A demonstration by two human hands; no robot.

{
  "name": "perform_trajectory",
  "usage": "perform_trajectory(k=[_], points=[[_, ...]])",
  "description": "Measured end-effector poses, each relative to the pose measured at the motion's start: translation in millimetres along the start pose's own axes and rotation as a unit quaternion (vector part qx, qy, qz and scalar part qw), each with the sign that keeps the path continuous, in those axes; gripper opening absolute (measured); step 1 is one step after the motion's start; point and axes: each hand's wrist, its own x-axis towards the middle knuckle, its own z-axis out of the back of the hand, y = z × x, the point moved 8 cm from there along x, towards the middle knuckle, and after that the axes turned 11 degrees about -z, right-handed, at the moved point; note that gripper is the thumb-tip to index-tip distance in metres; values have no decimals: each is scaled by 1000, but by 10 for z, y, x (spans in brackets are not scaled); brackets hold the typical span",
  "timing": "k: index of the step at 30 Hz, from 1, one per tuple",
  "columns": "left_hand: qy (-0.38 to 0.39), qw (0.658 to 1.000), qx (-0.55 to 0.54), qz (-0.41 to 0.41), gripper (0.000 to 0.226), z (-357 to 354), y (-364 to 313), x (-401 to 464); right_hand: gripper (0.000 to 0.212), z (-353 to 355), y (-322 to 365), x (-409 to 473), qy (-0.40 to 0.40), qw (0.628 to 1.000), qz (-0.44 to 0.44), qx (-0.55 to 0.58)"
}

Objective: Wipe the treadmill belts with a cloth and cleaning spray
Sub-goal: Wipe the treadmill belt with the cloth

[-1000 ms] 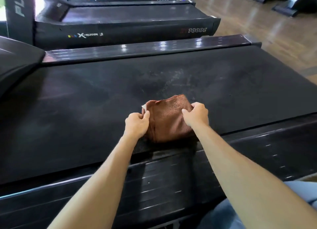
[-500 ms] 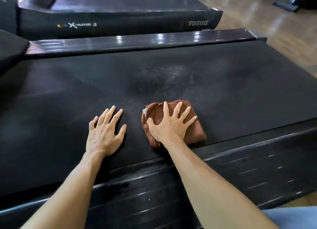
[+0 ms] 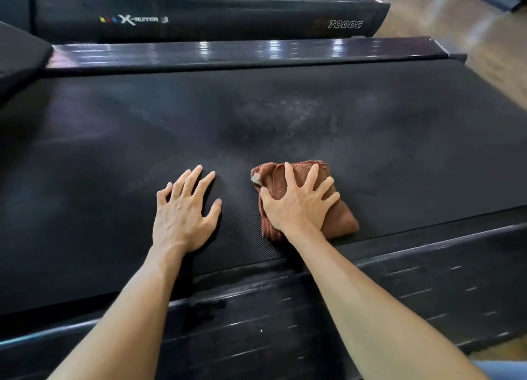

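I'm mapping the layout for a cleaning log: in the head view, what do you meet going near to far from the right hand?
Near side rail → right hand flat on the cloth → dusty belt → far side rail → next treadmill.

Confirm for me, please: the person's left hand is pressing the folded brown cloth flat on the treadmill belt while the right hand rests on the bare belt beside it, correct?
Not quite: the hands are swapped. In the head view the right hand presses the folded brown cloth flat on the treadmill belt, fingers spread, while the left hand rests on the bare belt beside it.
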Motion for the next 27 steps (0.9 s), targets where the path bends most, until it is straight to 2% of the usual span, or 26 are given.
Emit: perform_trajectory(k=[4, 8, 10, 12, 16, 18, 20, 22, 24, 25, 27], points=[[4, 1000, 3, 1, 68, 2, -7, -2, 73, -14, 170, 96, 16, 999, 48, -9], [5, 1000, -2, 0, 69, 13, -5, 7, 64, 3, 143, -204, 13, 981, 195, -12], [5, 1000, 0, 1, 71, 9, -2, 6, 63, 18, -164, -332, -19, 984, 178, -2], [1, 1000, -3, 2, 71, 3, 2, -8, 60, 37, -425, -199, -31, 995, 99, 6], [3, 1000, -2, -1, 66, -15, 2, -2, 64, 47, -253, 339, 4, 1000, -11, 13], [5, 1000, -1, 1, 62, -25, 17, -2, 68, 16, -19, 429, 8, 1000, 13, 6], [8, 1000, 1, -1, 65, -14, 8, 0, 69, 8, 174, 260, 3, 994, 109, -4], [8, 1000, 4, 0, 69, 3, -8, 12, 66, 13, 235, -100, 3, 972, 233, -1], [8, 1000, 4, 1, 70, 5, -8, -6, 65, 0, 67, -401, 16, 955, 297, 12], [5, 1000, 3, 3, 71, 19, -5, -10, 66, -1, -93, -397, 17, 959, 281, 14], [5, 1000, -2, 3, 72, 24, -14, 3, 67, 20, -433, -128, 3, 983, 184, 13]])
